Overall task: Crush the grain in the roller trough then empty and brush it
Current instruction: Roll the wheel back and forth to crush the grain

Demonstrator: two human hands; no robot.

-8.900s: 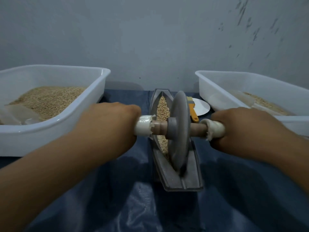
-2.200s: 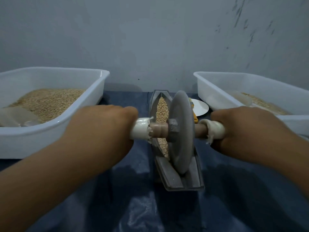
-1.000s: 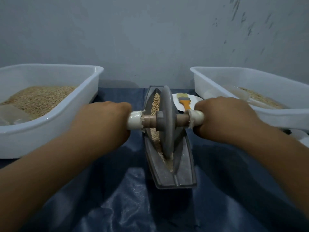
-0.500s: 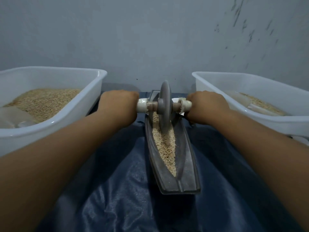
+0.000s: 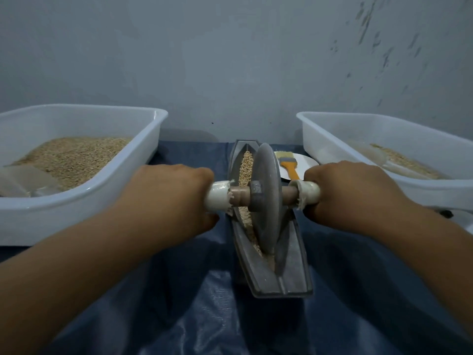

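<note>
Left hand (image 5: 169,198) fingers wrapped round the left white grip (image 5: 217,198) of the axle; right hand (image 5: 353,193) fingers wrapped round the right grip (image 5: 308,194). Grey roller wheel (image 5: 266,201) stands upright in the trough (image 5: 281,272), near its middle. Grain (image 5: 246,165) lies in the groove, mostly on the far side. Brush (image 5: 288,165) on a white plate (image 5: 305,162) just right of the trough's far end. White tubs of grain: left tub (image 5: 76,203), right tub (image 5: 435,190). Blue sheet (image 5: 204,316) covers the worktop.

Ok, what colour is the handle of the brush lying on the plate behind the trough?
Orange, seen in the head view: the orange-handled brush has pale bristles.
</note>
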